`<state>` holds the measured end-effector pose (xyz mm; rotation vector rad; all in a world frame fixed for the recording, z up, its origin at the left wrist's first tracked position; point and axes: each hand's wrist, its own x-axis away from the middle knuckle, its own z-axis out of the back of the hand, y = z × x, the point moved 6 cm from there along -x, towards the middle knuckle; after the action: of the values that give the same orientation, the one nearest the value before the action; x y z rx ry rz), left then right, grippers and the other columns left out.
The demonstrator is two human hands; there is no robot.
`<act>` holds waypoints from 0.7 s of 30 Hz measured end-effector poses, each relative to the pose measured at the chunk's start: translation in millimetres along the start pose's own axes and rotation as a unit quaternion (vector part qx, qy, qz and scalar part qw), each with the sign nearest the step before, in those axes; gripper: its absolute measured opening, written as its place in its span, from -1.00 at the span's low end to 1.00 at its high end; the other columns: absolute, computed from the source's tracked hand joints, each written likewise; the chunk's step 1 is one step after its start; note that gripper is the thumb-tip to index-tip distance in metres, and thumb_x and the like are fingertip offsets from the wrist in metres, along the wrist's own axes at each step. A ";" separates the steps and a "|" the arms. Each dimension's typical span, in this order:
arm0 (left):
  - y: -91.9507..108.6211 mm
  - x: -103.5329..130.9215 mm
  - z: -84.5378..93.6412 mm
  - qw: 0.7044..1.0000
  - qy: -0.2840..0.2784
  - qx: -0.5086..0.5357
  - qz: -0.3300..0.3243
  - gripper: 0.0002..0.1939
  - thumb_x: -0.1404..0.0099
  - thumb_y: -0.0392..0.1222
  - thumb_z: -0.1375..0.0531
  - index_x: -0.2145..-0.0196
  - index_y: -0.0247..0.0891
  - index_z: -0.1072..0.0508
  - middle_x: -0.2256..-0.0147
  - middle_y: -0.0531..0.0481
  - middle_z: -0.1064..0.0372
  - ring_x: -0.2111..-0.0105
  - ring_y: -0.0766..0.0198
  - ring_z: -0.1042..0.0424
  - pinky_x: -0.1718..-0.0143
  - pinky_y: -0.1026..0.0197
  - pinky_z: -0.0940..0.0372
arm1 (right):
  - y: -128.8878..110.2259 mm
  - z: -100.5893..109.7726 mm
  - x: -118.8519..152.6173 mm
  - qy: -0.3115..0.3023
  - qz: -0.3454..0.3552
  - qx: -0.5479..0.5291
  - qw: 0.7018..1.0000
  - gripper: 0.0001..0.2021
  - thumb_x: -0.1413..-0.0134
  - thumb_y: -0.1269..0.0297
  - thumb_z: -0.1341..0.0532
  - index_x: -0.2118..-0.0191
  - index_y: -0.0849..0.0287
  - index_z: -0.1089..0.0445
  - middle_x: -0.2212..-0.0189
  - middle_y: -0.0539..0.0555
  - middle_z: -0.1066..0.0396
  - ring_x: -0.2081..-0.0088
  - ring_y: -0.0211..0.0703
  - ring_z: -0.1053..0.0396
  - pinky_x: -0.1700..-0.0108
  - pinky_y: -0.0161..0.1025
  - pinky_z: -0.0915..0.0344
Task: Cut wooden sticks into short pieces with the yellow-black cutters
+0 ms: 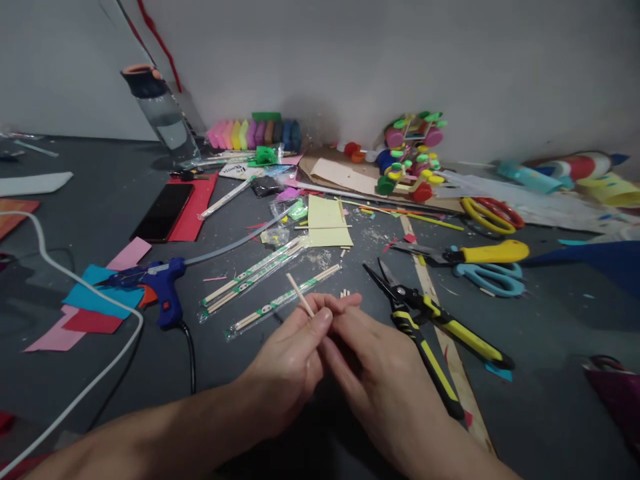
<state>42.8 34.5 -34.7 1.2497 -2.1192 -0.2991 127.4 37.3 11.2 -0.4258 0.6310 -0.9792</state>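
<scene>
My left hand (295,353) is closed, with thumb and fingers pinching a short piece of wooden chopstick (299,293) that points up and to the left. Close against it, my right hand (375,353) is also closed; what its fingers hold, if anything, is hidden. Just beyond my fingertips are small cut wooden pieces (345,293). Chopsticks in clear wrappers (285,303) lie ahead and to the left. To the right of my hands rest yellow-and-black cutters (425,310) with their jaws apart.
At left lie a blue glue gun (170,287), its cord, and a phone (164,212) on red card. A water bottle (165,117) and colourful clay packs (255,135) stand by the wall. Scissors (490,215), yellow-handled pliers (490,252) and a clay-and-stick model (413,157) are at right.
</scene>
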 end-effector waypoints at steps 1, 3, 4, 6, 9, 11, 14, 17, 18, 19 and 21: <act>1.1 -0.5 -2.1 1.000 -0.010 0.000 0.000 -0.89 -0.29 -0.17 -0.31 0.26 -0.25 -0.53 0.00 -0.15 -0.52 -0.02 0.20 -0.46 -0.11 0.18 -0.29 | 4.1 3.6 -1.0 -0.005 -0.035 -0.042 0.999 -0.82 -0.29 0.39 -0.10 0.33 0.15 -0.41 0.38 0.04 -0.51 0.37 -0.21 -0.48 0.33 -0.32 -0.39; 4.5 -2.5 -4.0 1.000 -0.020 -0.011 -0.005 -0.82 -0.31 -0.13 -0.29 0.22 -0.29 -0.55 0.09 -0.16 -0.54 0.05 0.23 -0.48 -0.07 0.21 -0.31 | 13.2 11.0 -1.8 -0.006 -0.105 -0.123 0.987 -0.79 -0.28 0.32 -0.14 0.41 0.14 -0.41 0.46 -0.03 -0.48 0.45 -0.26 -0.42 0.40 -0.37 -0.33; 7.1 -4.0 -3.0 1.000 -0.016 -0.018 -0.013 -0.79 -0.32 -0.11 -0.28 0.22 -0.33 -0.55 0.15 -0.16 -0.54 0.12 0.25 -0.49 -0.01 0.24 -0.35 | 17.5 13.8 -1.8 -0.005 -0.135 -0.161 0.978 -0.78 -0.27 0.28 -0.16 0.42 0.13 -0.42 0.48 -0.04 -0.47 0.46 -0.27 -0.41 0.41 -0.39 -0.32; 10.7 -6.8 2.3 0.999 0.007 -0.033 -0.016 -0.77 -0.30 -0.09 -0.30 0.27 -0.36 -0.54 0.33 -0.07 -0.49 0.36 0.37 -0.46 0.31 0.37 -0.37 | 25.2 15.3 -1.1 -0.011 -0.185 -0.229 0.956 -0.78 -0.23 0.22 -0.20 0.43 0.14 -0.45 0.50 -0.05 -0.45 0.47 -0.28 -0.37 0.44 -0.41 -0.29; 7.5 -8.2 8.1 0.996 0.008 -0.078 0.038 -0.78 -0.23 -0.11 -0.36 0.30 -0.32 -0.53 0.62 0.20 -0.16 0.70 0.57 -0.01 0.72 0.50 0.13 | 32.1 11.8 0.1 -0.027 -0.235 -0.288 0.928 -0.75 -0.17 0.15 -0.24 0.47 0.17 -0.44 0.57 -0.07 -0.35 0.53 -0.32 -0.25 0.51 -0.43 -0.22; 6.0 -7.3 9.5 0.992 -0.002 -0.113 0.058 -0.76 -0.20 -0.09 -0.39 0.32 -0.32 -0.52 0.70 0.28 0.02 0.73 0.59 0.18 0.73 0.48 0.28 | 32.3 9.8 0.0 -0.035 -0.250 -0.304 0.918 -0.73 -0.12 0.13 -0.26 0.50 0.18 -0.43 0.59 -0.08 -0.30 0.55 -0.34 -0.19 0.53 -0.43 -0.19; 8.1 -6.4 10.9 0.990 0.006 -0.132 0.041 -0.72 -0.15 -0.07 -0.41 0.40 -0.33 -0.48 0.71 0.28 0.00 0.73 0.60 0.19 0.73 0.47 0.27 | 28.7 9.1 -0.9 -0.046 -0.256 -0.313 0.913 -0.73 -0.09 0.16 -0.26 0.55 0.17 -0.40 0.63 -0.09 -0.26 0.57 -0.34 -0.15 0.54 -0.43 -0.17; 9.8 -7.0 9.6 0.990 0.004 -0.132 0.037 -0.70 -0.12 -0.08 -0.43 0.42 -0.33 -0.45 0.69 0.26 -0.08 0.74 0.62 0.15 0.73 0.49 0.24 | 26.4 9.0 -1.2 -0.065 -0.245 -0.330 0.910 -0.74 -0.12 0.19 -0.25 0.55 0.16 -0.41 0.65 -0.11 -0.25 0.60 -0.36 -0.14 0.55 -0.43 -0.15; 10.4 -7.3 9.0 0.991 0.002 -0.130 0.040 -0.69 -0.11 -0.07 -0.44 0.43 -0.33 -0.44 0.69 0.25 -0.11 0.74 0.63 0.14 0.74 0.49 0.25 | 26.4 9.1 -1.2 -0.073 -0.231 -0.332 0.912 -0.76 -0.13 0.20 -0.25 0.52 0.15 -0.43 0.64 -0.11 -0.27 0.59 -0.36 -0.16 0.55 -0.43 -0.14; 11.1 -7.6 8.6 0.991 0.002 -0.126 0.044 -0.67 -0.09 -0.07 -0.45 0.45 -0.33 -0.43 0.68 0.23 -0.15 0.75 0.64 0.13 0.74 0.50 0.25 | 26.6 9.7 -1.3 -0.078 -0.212 -0.327 0.918 -0.79 -0.14 0.21 -0.26 0.48 0.15 -0.46 0.62 -0.11 -0.31 0.58 -0.36 -0.19 0.53 -0.43 -0.15; 11.9 -7.7 8.2 0.992 0.002 -0.113 0.058 -0.66 -0.07 -0.08 -0.46 0.48 -0.34 -0.41 0.67 0.21 -0.21 0.76 0.65 0.12 0.76 0.51 0.25 | 27.0 13.5 -1.7 -0.071 -0.152 -0.285 0.944 -0.87 -0.15 0.25 -0.29 0.40 0.14 -0.50 0.55 -0.09 -0.39 0.53 -0.35 -0.27 0.48 -0.42 -0.18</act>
<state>31.9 46.2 -38.3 0.9915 -2.0783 -0.4700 152.6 53.1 5.6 -1.1249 0.7267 -1.0350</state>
